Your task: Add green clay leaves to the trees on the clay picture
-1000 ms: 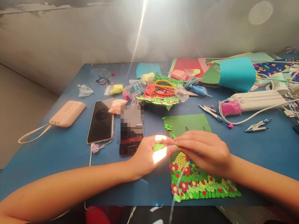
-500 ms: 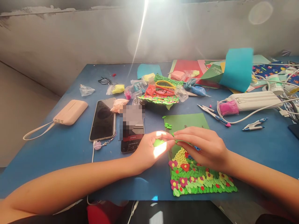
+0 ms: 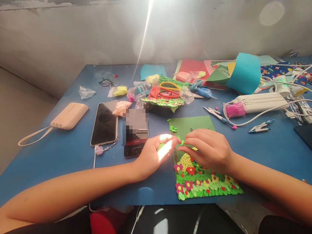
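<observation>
My left hand (image 3: 156,154) curls at the left edge of a green card (image 3: 192,125), cupping a lump of light green clay in the palm, thumb and forefinger pinched. My right hand (image 3: 207,151) lies over the card's middle, fingers pinched on a tiny green clay bit (image 3: 182,142) where the two hands meet. The card's lower half carries a clay picture of flowers and leaves (image 3: 204,183) with a yellow dotted mound (image 3: 185,160). Small green clay leaves (image 3: 173,128) sit at the card's top left.
Two phones (image 3: 105,123) (image 3: 135,138) and a pink power bank (image 3: 69,115) lie left. Clay bags, scissors (image 3: 169,90) and a second clay piece (image 3: 163,100) sit behind. Right: white power bank (image 3: 262,101), cables, pink clay (image 3: 235,110), sculpting tools (image 3: 260,126), coloured sheets (image 3: 243,73).
The view shifted slightly. My right hand pulled back a little from the left hand, and a tiny green bit now shows between the fingertips. The turquoise sheet at the back settled lower.
</observation>
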